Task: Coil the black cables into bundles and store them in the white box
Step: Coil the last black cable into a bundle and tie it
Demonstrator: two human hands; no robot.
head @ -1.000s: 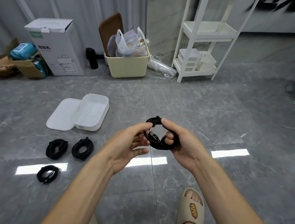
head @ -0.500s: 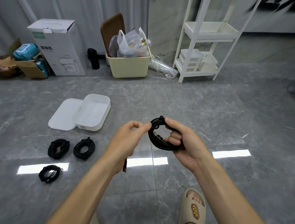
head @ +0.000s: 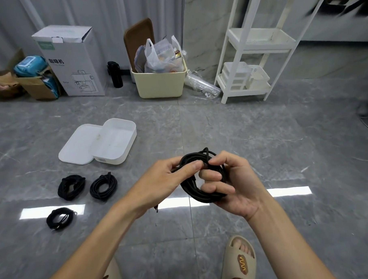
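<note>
Change: left hand (head: 166, 180) back against the coil after pulling slightly clear of it half a second ago; thumb now pressed on the upper left of the loop.
Held coil (head: 199, 192): black cable wound into a ring, held above the grey floor (head: 263, 142) in front of the body, between both hands.
Left hand: fingers curled, thumb pinching the strands at the top of the ring; loose cable end hanging below the wrist.
Right hand (head: 234, 183): fingers threaded through the ring and curled round its right side, thumb and forefinger pinching the top strands.
White box (head: 117, 142): open on the floor, ahead and to the left, resting partly on its flat lid (head: 77, 147).
Floor bundles: two coiled bundles side by side just in front of the lid, left one (head: 71, 186), right one (head: 103, 186); smaller bundle (head: 60, 218) nearer, apart from them.
Foot: beige slipper (head: 239, 266) at lower right.
Background: cardboard carton (head: 72, 60), cream bin (head: 160, 83), white shelf rack (head: 254, 58) along the wall.
</note>
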